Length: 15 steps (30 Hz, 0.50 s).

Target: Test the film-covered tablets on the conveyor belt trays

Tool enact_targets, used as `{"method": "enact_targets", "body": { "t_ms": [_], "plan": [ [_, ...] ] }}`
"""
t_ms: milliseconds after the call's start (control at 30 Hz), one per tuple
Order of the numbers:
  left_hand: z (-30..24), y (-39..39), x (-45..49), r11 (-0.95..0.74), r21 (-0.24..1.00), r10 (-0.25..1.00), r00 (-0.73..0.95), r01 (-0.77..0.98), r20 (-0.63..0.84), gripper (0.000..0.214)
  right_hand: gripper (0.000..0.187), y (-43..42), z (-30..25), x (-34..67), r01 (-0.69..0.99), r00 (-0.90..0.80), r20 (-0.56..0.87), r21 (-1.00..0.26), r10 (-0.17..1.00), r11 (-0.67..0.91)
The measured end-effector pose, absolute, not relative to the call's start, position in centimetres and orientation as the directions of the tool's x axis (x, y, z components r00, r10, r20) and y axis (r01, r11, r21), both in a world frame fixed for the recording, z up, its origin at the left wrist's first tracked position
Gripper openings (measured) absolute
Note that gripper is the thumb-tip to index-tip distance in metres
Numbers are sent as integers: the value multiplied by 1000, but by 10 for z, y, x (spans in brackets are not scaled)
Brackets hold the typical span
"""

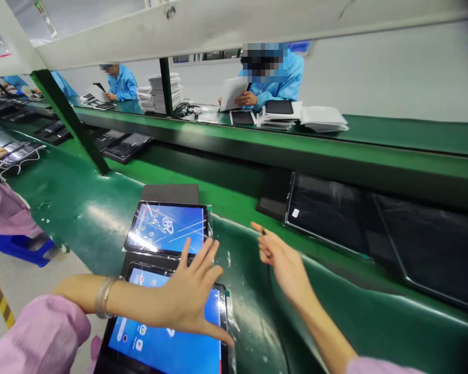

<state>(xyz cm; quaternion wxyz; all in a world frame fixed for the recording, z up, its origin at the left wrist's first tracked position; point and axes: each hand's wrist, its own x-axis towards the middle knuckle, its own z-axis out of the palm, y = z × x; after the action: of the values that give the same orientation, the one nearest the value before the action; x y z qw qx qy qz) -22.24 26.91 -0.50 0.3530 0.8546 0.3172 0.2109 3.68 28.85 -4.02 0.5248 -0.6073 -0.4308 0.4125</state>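
My left hand [189,304] is open, fingers spread, above a lit tablet [187,353] with a blue home screen; the hand and forearm hide part of that screen. Just beyond it lies a second lit tablet [175,223], wrapped in clear film and resting on a dark pad [171,192]. My right hand [283,262] is closed to the right of both tablets. Between its thumb and finger shows the small dark end of a black cable [263,232], and a dark cord hangs below the hand along the green bench.
Dark-screened tablets [327,213] lie along the green belt [218,202] at right; more sit farther left. A green post [70,122] rises from the bench edge. Across the line, a person in blue [281,78] handles white sheets near stacks. A neighbour's pink sleeve [8,208] is at left.
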Motion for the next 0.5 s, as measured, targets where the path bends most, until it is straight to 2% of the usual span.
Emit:
{"method": "enact_targets", "body": {
  "t_ms": [133,233,400,500],
  "plan": [
    [-32,258,-213,-480,720,764,642,502,62,75,70,328,-75,12,36,183,-72,-996,981,-79],
    [-40,262,-240,-432,671,799,600,603,-24,79,66,336,-89,10,0,123,-86,-996,989,-86],
    [-30,267,-309,-487,294,798,555,823,-233,100,57,351,-97,16,-28,95,-96,-995,991,-94],
    [-18,274,-344,-407,192,859,446,893,-253,110,57,363,-99,14,14,75,-95,-995,993,-97]
  ]
}}
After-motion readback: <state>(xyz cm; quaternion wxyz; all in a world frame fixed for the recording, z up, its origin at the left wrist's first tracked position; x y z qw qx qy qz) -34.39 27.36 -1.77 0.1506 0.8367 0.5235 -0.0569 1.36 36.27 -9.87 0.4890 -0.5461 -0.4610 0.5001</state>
